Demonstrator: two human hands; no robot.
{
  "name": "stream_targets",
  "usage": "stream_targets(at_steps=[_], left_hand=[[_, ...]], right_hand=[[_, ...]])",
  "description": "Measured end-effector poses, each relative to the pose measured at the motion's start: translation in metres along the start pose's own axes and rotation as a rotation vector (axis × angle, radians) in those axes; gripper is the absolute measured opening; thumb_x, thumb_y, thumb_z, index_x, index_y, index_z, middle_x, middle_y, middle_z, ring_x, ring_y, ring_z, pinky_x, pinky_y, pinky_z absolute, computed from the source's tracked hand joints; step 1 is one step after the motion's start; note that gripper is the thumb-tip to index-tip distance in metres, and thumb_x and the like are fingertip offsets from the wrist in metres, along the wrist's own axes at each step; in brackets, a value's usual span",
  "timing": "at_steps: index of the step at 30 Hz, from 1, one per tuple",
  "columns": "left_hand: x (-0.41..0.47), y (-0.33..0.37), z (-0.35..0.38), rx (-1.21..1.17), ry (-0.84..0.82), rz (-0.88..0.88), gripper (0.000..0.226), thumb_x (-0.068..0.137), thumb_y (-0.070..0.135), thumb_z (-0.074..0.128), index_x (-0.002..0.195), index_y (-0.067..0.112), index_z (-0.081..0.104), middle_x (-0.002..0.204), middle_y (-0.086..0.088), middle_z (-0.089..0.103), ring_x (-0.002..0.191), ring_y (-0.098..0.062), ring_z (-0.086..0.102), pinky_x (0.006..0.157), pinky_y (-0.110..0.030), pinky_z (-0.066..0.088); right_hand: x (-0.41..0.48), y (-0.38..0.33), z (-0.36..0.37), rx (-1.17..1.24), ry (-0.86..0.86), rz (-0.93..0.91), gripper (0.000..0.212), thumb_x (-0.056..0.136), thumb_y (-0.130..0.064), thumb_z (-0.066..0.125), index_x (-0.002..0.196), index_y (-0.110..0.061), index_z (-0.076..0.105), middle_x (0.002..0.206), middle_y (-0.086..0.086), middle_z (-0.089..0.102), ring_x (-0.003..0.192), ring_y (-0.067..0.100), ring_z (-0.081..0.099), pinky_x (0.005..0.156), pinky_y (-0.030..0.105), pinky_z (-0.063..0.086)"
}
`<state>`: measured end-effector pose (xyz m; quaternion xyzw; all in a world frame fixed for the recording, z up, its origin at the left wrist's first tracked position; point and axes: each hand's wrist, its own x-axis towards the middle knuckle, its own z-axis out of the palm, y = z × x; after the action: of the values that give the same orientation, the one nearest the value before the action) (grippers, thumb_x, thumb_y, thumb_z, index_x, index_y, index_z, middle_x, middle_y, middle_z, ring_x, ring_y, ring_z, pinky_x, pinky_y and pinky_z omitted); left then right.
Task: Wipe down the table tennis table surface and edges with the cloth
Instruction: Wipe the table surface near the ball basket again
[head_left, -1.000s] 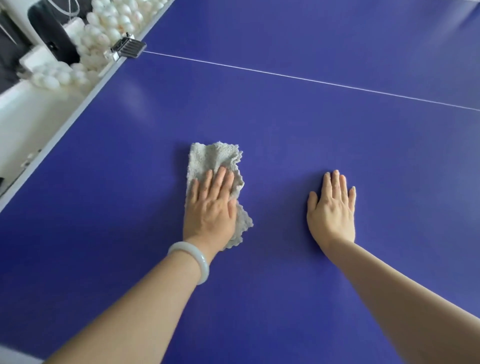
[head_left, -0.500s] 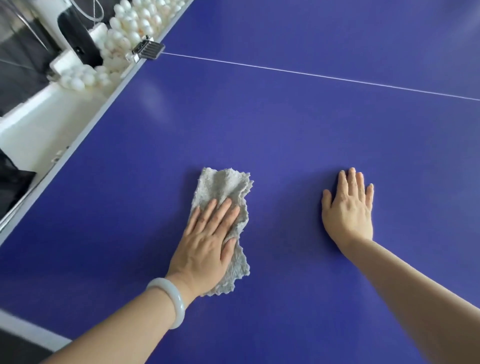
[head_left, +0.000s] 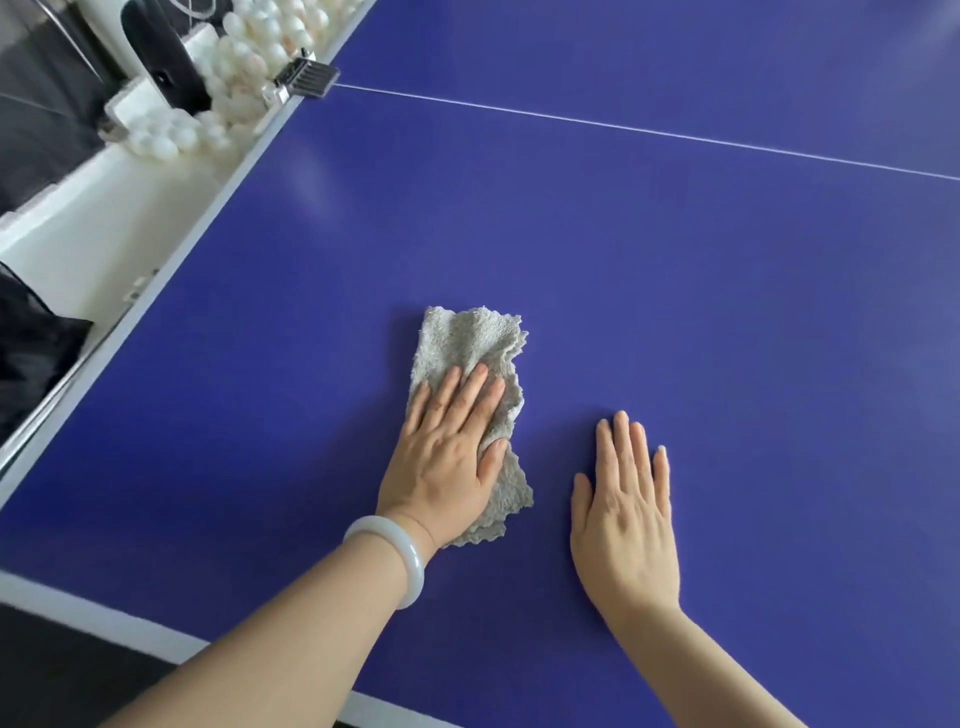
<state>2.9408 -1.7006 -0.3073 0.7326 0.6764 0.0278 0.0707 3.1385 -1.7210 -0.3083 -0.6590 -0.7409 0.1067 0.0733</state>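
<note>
seemingly mid-wipe, a broad blue table tennis desk (head_left: 675, 312) fills the view, its white side edge (head_left: 218, 218) running off to the left of the fingers and its near edge (head_left: 104, 618) lying behind the wrists. the left hand (head_left: 447, 457) lies flat on a grey terry cloth (head_left: 467, 343), fingers (head_left: 452, 395) straight and slightly spread, pressing it down rather than gripping it. the cloth sits on the playing surface, partly under the palm, its crumpled far end sticking out ahead of the fingertips and a ragged corner showing to the right of the thumb. the right hand (head_left: 628, 514) rests palm down on bare blue just to the right of the cloth, apart from it, fingers straight and close together, holding nothing. a heap of white balls (head_left: 244, 52) lies off the desk, far ahead and to the left of the left fingers, beside a dark net clamp (head_left: 306, 78); from there a thin white line (head_left: 623, 127) crosses the surface well ahead of both hands. a pale bangle (head_left: 400, 551) circles the left wrist. to do this pass well, even palm weight should make the whole cloth drag flat instead of bunching, each stroke should overlap its neighbour, and strokes should run right out to the white bands. the bracing right hand is best held clear of the cloth's path.
</note>
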Motion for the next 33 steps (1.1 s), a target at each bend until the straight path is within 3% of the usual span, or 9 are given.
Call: stream_targets(at_steps=[5,9,13,17,19,21,26,29,33], left_hand=[[-0.037,0.043,0.006,-0.082,0.056,-0.071,0.056,0.103,0.034,0.021,0.158,0.024,0.015,0.165,0.005,0.004,0.152,-0.020,-0.002,0.122,-0.048,0.005],[-0.103,0.070,0.018,-0.121,0.025,0.138,0.056,0.103,0.035,0.028,0.157,0.022,0.020,0.165,0.003,0.009,0.152,-0.021,0.001,0.121,-0.049,0.013],[-0.107,0.001,0.004,0.024,0.047,0.299,0.054,0.102,0.034,0.024,0.155,0.022,0.027,0.162,0.000,0.023,0.150,-0.025,0.019,0.120,-0.049,0.021],[-0.095,-0.095,-0.010,-0.008,0.068,-0.242,0.057,0.101,0.035,0.012,0.157,0.023,0.016,0.164,0.002,0.014,0.152,-0.022,0.011,0.122,-0.047,0.011],[-0.097,-0.095,-0.010,-0.010,0.081,-0.439,0.056,0.103,0.035,0.013,0.158,0.021,0.015,0.165,0.002,0.008,0.152,-0.022,0.006,0.123,-0.047,0.006],[-0.103,-0.056,-0.006,-0.014,0.113,-0.484,0.056,0.103,0.036,0.015,0.158,0.020,0.016,0.165,0.001,0.011,0.152,-0.025,0.008,0.122,-0.049,0.006],[-0.145,0.055,0.014,-0.119,0.073,-0.050,0.057,0.103,0.037,0.028,0.157,0.018,0.021,0.165,-0.001,0.010,0.152,-0.025,0.003,0.120,-0.054,0.015],[-0.150,0.036,0.015,-0.086,0.023,0.134,0.056,0.105,0.040,0.021,0.158,0.022,0.014,0.166,0.004,0.002,0.152,-0.019,-0.004,0.121,-0.049,0.015],[-0.145,-0.046,0.006,-0.023,0.052,0.033,0.054,0.105,0.039,0.012,0.157,0.025,0.008,0.165,0.006,0.001,0.152,-0.018,-0.002,0.121,-0.049,0.015]], right_hand=[[0.001,0.003,-0.003,0.012,-0.027,0.023,0.057,0.105,-0.029,0.025,0.158,-0.011,0.013,0.166,-0.001,0.002,0.152,0.010,-0.006,0.124,0.034,-0.007],[0.000,0.001,-0.005,0.019,-0.022,0.030,0.056,0.105,-0.026,0.030,0.157,-0.010,0.017,0.166,0.000,0.006,0.152,0.011,-0.003,0.124,0.031,-0.007],[-0.001,-0.001,-0.005,0.002,0.008,0.030,0.056,0.105,-0.027,0.030,0.157,-0.010,0.020,0.165,0.001,0.010,0.153,0.014,0.002,0.124,0.031,-0.006],[-0.002,-0.002,-0.003,-0.008,0.020,0.047,0.057,0.105,-0.029,0.028,0.157,-0.012,0.018,0.166,-0.001,0.008,0.153,0.013,0.000,0.123,0.030,-0.007],[-0.002,-0.003,-0.002,-0.021,0.021,0.051,0.057,0.105,-0.029,0.028,0.157,-0.012,0.017,0.166,0.000,0.008,0.153,0.014,0.001,0.123,0.031,-0.007],[-0.002,-0.004,-0.002,-0.029,0.025,0.050,0.057,0.105,-0.029,0.028,0.157,-0.011,0.018,0.166,0.000,0.009,0.153,0.014,0.001,0.124,0.032,-0.006],[-0.004,-0.005,-0.002,-0.041,0.017,0.044,0.057,0.105,-0.031,0.028,0.157,-0.011,0.018,0.166,0.001,0.009,0.153,0.015,0.002,0.124,0.033,-0.005],[-0.003,-0.004,-0.003,-0.069,0.001,0.024,0.059,0.105,-0.032,0.026,0.158,-0.009,0.014,0.166,0.003,0.006,0.153,0.017,0.000,0.124,0.034,-0.005],[-0.006,-0.005,-0.003,-0.134,-0.031,0.019,0.060,0.105,-0.032,0.022,0.158,-0.007,0.008,0.166,0.006,0.001,0.153,0.019,-0.006,0.124,0.036,-0.008]])
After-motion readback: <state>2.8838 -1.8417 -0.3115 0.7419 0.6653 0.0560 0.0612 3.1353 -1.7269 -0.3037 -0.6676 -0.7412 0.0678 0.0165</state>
